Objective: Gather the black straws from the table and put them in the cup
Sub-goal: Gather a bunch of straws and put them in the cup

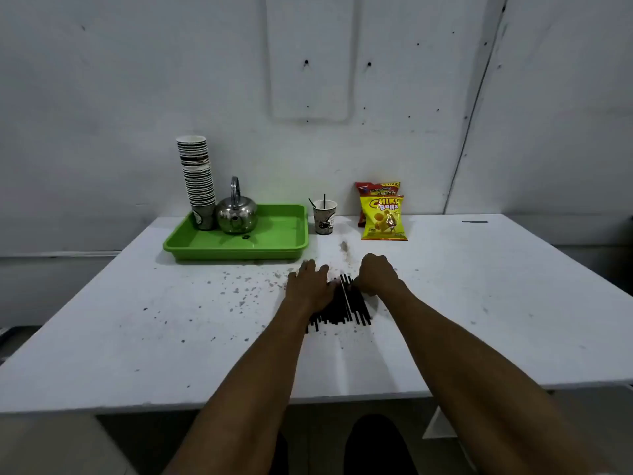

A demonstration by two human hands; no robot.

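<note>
Desk [445, 303]: white, matt, smooth surface, speckled with dark flecks and crumbs near centre.
Black straws [346, 308]: plastic look, matt to slightly glossy.
Cup [324, 217]: paper, printed, matt.
Cup stack [198, 180] at desk far-left: paper, ridged rims.
Tray [239, 246]: green plastic, smooth, glossy.
Kettle [237, 214]: polished metal, mirror-like sheen.
Snack bags [383, 217] at far edge: glossy printed foil or plastic film.
Wall [137, 97]: white, matt, pitted.
</note>
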